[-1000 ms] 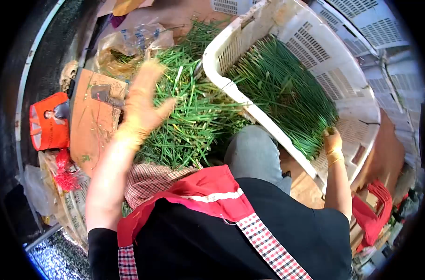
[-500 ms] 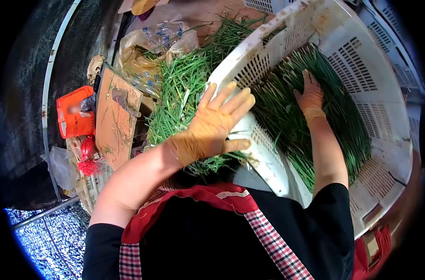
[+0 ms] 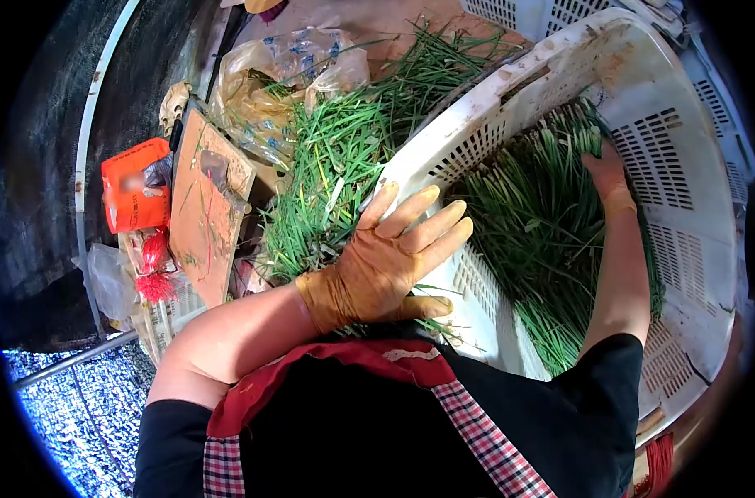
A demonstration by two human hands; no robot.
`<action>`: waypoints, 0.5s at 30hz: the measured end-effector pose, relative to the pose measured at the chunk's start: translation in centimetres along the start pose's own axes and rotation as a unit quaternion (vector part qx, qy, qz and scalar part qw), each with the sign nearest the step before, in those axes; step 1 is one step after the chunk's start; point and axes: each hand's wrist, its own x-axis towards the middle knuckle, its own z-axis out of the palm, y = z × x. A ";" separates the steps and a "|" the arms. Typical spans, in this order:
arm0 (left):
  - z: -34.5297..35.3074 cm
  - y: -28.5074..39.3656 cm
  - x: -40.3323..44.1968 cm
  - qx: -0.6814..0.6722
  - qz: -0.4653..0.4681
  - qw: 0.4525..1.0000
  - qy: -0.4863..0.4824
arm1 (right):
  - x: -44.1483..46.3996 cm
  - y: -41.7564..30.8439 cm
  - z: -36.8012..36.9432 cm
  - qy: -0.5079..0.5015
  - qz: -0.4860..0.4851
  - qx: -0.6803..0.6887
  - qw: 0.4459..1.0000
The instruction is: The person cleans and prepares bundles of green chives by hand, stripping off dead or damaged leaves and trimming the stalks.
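Note:
My left hand (image 3: 386,261), in a thin tan-orange glove, is held palm up with its fingers spread and nothing in it. It is over the near rim of a white plastic basket (image 3: 431,153). Long green chives (image 3: 552,224) lie packed in bunches inside the basket, their pale ends towards its far side. My right hand (image 3: 607,174), gloved too, reaches deep into the basket and touches the chives at their far right edge, close to the perforated wall. Its fingertips are hidden among the stalks, so I cannot see whether they grip.
Loose green stalks (image 3: 336,162) are heaped left of the basket, beside a crumpled clear plastic bag (image 3: 265,91). Further left are a tilted wooden board (image 3: 207,212), an orange packet (image 3: 135,187) and red twine (image 3: 155,266). More white crates (image 3: 572,12) stand behind the basket.
My right hand has moved right and farther in, from lying on top of the chives to their edge by the wall. My left hand stays spread, tilted slightly and a little lower.

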 end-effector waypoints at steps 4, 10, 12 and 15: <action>-0.1 0.0 0.2 -0.011 -0.001 1.000 -0.004 | 0.8 -2.8 3.6 0.020 -0.075 -0.136 0.988; -0.8 0.1 0.5 -0.016 -0.002 1.000 -0.024 | -2.0 -11.4 5.4 -0.002 -0.041 -0.407 0.912; -0.4 0.2 0.5 -0.016 -0.016 0.999 -0.024 | -0.8 -11.5 5.9 -0.068 0.038 -0.416 0.906; -0.4 0.3 0.6 -0.006 -0.020 0.999 -0.037 | -0.4 -10.2 7.2 -0.023 0.002 -0.387 0.922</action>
